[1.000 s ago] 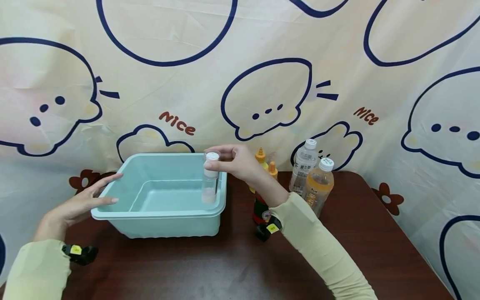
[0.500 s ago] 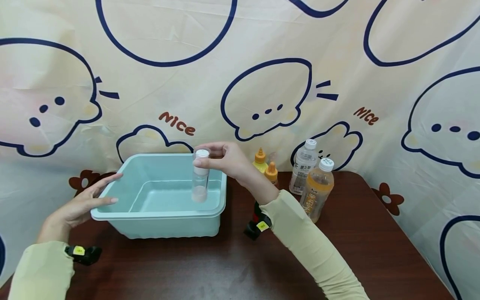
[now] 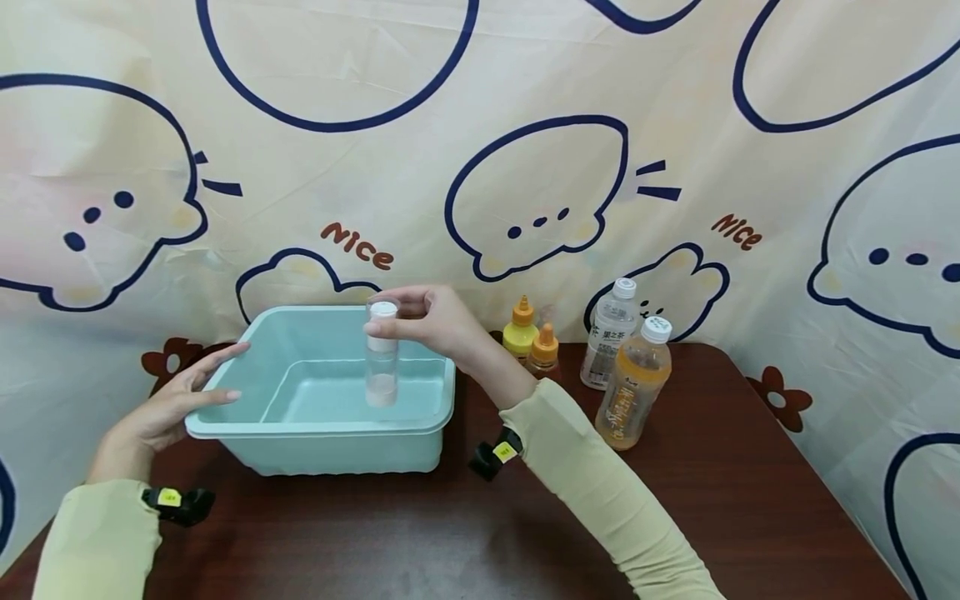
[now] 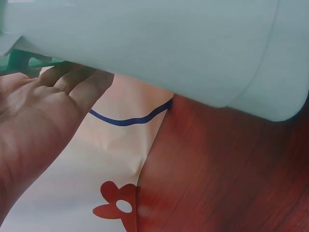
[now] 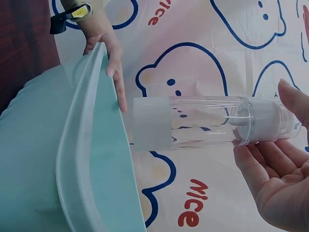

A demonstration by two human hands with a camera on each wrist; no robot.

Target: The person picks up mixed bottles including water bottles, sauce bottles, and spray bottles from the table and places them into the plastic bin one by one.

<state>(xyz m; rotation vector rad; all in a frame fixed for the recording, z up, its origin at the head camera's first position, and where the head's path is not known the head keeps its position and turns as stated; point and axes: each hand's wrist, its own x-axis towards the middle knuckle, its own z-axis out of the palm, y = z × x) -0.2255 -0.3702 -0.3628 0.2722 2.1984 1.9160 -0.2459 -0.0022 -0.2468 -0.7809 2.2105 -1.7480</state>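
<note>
A pale blue-green plastic basin (image 3: 330, 454) rests on the table at left of centre. My left hand (image 3: 168, 408) grips its left rim, thumb on the near part and fingers on the far part; the left wrist view shows those fingers up under the rim. Between the thumb and fingers of my right hand (image 3: 442, 321) is the upper end of a clear cylindrical bottle (image 3: 382, 362). This bottle has a clear cap, a white top beneath it and a white base (image 5: 152, 123). It is upright, base down, and overlaps the basin's inside in the head view.
Right of the basin stand a yellow squeeze bottle (image 3: 520, 333) and another orange-tipped squeeze bottle (image 3: 544, 348), partly behind my right forearm. Farther right are two white-capped drink bottles, one clear (image 3: 609, 333) and one orange-labelled (image 3: 633, 392). A printed cloth (image 3: 525, 50) hangs behind the brown table (image 3: 375, 533).
My right hand has carried the clear bottle leftward from the basin's right side towards its middle. More of the squeeze bottles now shows past my forearm. My left hand stays on the rim.
</note>
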